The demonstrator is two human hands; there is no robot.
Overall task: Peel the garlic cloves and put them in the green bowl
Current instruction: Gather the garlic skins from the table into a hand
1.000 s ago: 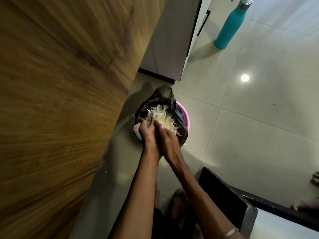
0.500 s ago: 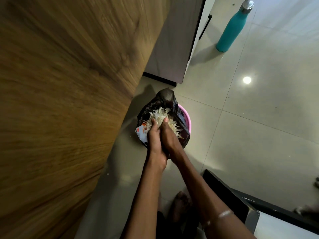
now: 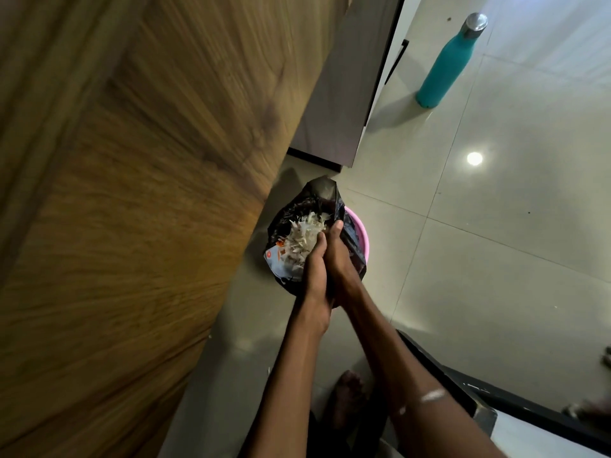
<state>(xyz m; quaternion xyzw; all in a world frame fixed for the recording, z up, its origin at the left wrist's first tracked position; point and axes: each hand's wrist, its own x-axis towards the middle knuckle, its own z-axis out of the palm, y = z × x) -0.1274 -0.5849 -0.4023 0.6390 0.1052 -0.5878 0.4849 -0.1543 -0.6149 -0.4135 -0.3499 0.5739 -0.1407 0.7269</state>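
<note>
Our left hand and right hand are pressed together, fingers straight, over a pink bin lined with a black bag holding garlic peels. Bin sits on tiled floor beside a wooden panel; teal bottle stands well apart.

2 hands — left hand, right hand — 1 bin, 1 bottle

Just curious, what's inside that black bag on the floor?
The black bag holds a heap of pale garlic peels and a printed wrapper. Both hands cover its near side; anything deeper is hidden.
</note>
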